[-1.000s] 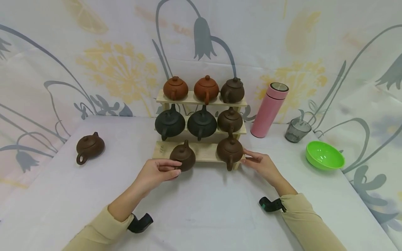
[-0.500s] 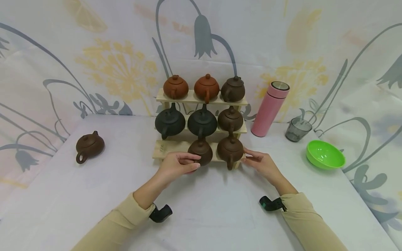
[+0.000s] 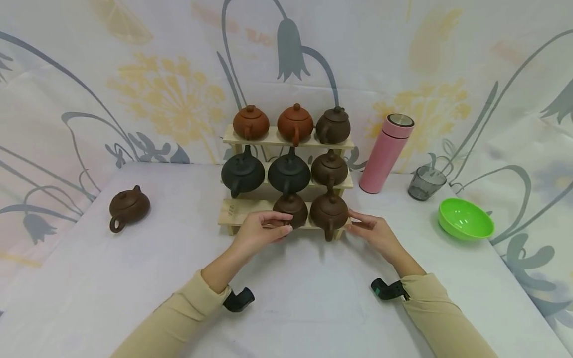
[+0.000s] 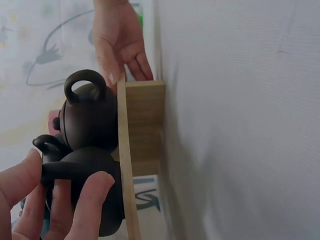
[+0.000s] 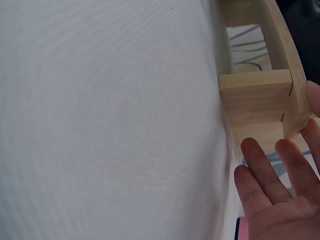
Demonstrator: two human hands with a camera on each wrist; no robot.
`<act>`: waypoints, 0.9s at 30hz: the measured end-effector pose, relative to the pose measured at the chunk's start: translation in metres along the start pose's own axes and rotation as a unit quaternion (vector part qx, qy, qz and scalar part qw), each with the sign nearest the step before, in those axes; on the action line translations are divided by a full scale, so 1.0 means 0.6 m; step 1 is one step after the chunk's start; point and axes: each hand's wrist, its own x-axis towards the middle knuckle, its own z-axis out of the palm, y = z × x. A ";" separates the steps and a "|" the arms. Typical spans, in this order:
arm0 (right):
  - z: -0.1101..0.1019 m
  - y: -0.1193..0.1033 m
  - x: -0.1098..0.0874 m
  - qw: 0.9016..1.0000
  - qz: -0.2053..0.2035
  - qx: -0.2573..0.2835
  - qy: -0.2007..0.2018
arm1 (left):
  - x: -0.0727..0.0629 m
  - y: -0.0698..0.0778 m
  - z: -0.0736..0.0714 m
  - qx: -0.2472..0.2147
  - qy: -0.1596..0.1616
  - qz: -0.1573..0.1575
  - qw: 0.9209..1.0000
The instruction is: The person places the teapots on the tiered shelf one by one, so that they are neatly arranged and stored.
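Observation:
My left hand (image 3: 259, 229) pinches the handle of a dark brown teapot (image 3: 296, 213) between thumb and fingers. This teapot sits on the lowest tier of a pale wooden rack (image 3: 239, 211), left of another brown teapot (image 3: 330, 213). In the left wrist view, the held teapot's base (image 4: 112, 200) meets the shelf board (image 4: 128, 165), and its handle crosses between thumb and fingertips. My right hand (image 3: 373, 236) touches the right end of that board. Its fingers look fairly straight in the right wrist view, with fingertips (image 5: 287, 147) by the board's corner.
Orange and dark teapots (image 3: 295, 124) fill the upper tier; black and brown teapots (image 3: 243, 174) stand on the middle one. Another brown teapot (image 3: 130, 206) is on the table at left. A pink flask (image 3: 386, 156), grey cup (image 3: 427, 184) and green bowl (image 3: 465, 220) stand at right.
My left hand has carried the brown teapot rightward along the lowest tier, up beside the teapot at the right end. My right hand has stayed at the rack's end.

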 end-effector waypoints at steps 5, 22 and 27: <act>0.001 -0.001 0.000 1.000 0.001 -0.002 0.000 | -0.014 0.002 -0.012 0.011 -0.013 0.001 1.000; 0.000 -0.002 -0.001 1.000 -0.001 0.000 0.002 | -0.064 -0.021 -0.152 0.098 0.057 0.048 0.992; 0.001 0.000 0.000 1.000 -0.002 0.005 0.002 | -0.083 -0.026 -0.199 0.114 0.096 0.033 0.988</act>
